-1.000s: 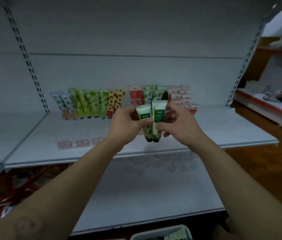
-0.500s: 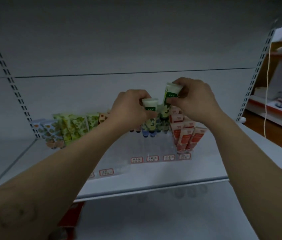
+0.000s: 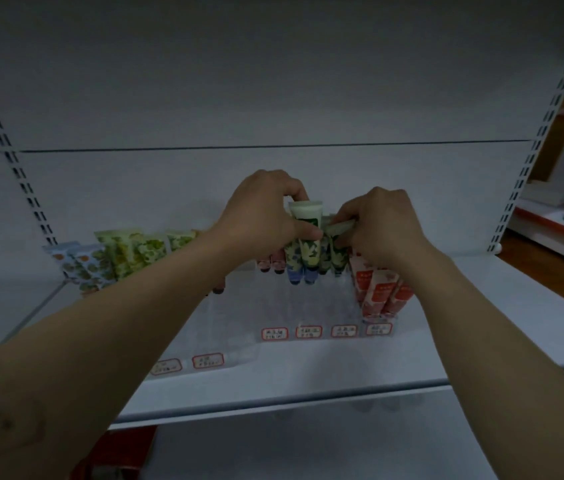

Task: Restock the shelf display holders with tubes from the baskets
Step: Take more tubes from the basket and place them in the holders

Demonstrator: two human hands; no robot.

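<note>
My left hand (image 3: 263,216) grips a pale green tube (image 3: 306,237) with a flower print, cap down, above the clear display holder (image 3: 308,303) on the white shelf. My right hand (image 3: 382,230) pinches a second green tube (image 3: 337,249) just to its right, tilted, its lower end among the tubes standing in the holder. Red and white tubes (image 3: 379,292) fill the holder's right column. Blue-capped tubes (image 3: 303,273) stand below the held ones. No basket is in view.
A second holder to the left carries green leaf-print tubes (image 3: 135,251) and orange-print tubes (image 3: 81,268). Red-framed price labels (image 3: 308,332) line the holders' fronts. The shelf's front edge (image 3: 308,396) runs below my arms. Another shelf unit (image 3: 557,223) stands at the right.
Both hands have come down toward the holder. The right hand has lowered its tube from above the row into the tubes, and the left hand's tube now stands closer to the holder.
</note>
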